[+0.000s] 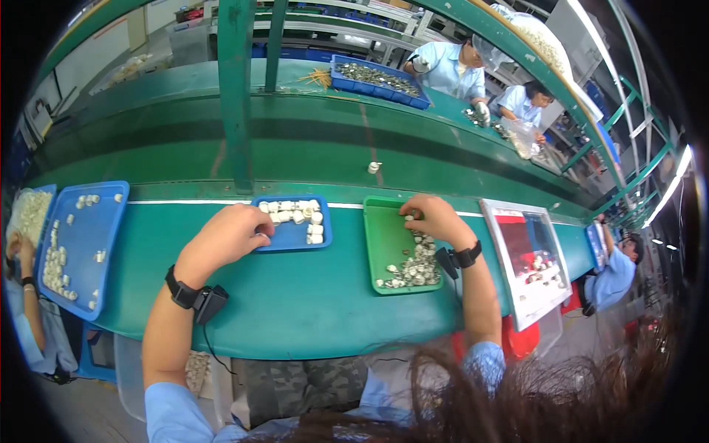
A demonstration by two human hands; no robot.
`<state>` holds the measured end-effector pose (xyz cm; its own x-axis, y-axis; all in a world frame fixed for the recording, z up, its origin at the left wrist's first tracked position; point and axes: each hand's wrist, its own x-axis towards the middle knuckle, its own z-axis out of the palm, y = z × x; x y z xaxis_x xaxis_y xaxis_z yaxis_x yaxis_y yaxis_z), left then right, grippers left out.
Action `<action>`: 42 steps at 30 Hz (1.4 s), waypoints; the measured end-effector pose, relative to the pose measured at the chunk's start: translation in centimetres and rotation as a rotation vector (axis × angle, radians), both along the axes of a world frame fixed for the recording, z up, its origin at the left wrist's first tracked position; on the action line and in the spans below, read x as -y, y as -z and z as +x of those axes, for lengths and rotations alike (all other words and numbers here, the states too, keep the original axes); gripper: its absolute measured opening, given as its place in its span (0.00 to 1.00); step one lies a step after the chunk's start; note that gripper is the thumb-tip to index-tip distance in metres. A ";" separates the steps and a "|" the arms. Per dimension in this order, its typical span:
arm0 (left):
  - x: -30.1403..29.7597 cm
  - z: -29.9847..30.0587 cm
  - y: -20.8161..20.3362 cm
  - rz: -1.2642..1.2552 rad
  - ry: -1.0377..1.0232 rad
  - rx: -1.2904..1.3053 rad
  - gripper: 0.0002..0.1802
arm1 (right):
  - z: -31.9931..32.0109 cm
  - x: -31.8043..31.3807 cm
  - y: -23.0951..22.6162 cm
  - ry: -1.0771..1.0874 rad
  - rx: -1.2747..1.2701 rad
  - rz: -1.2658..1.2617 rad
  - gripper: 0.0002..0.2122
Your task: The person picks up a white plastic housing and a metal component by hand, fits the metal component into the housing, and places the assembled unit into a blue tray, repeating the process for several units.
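Observation:
My left hand (pixel 235 230) is at the left end of a small blue tray (pixel 327 221). Its thumb and fingers curl together at the tray's edge, and what they may hold is hidden. White cylindrical plastic pieces (pixel 298 215) stand in rows inside that tray. Over the far right corner of a green tray (pixel 375 229), my right hand (pixel 437 219) pinches a small silvery-white part (pixel 415 214). Small metal-and-white parts (pixel 417 267) lie heaped in the near right portion of the green tray. Black bands with small boxes are strapped on both wrists.
Left stands a large blue tray (pixel 117 221) with scattered white pieces. A white-framed panel (pixel 521 310) lies right. One white piece (pixel 374 167) sits on the green belt (pixel 310 140) beyond a green post (pixel 235 96). Co-workers work across the belt and at both sides.

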<state>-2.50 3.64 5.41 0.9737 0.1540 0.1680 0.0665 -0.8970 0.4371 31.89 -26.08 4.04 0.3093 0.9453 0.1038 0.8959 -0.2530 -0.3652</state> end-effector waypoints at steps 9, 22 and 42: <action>7.0 2.1 2.2 -0.172 0.256 0.160 0.08 | -2.2 0.9 -0.6 0.003 -0.281 0.250 0.07; 8.4 2.6 3.4 -0.405 0.257 -0.079 0.18 | -8.0 0.2 0.2 -0.173 -0.619 0.231 0.11; 12.1 1.0 4.4 -1.115 0.114 0.059 0.15 | -16.1 0.1 -0.5 -0.416 -0.393 0.396 0.15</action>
<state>-1.48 -8.50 1.04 0.9868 0.1573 0.0381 -0.0383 -0.0018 0.9993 15.78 -26.13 4.52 0.0144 0.9075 0.4197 0.6718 0.3021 -0.6763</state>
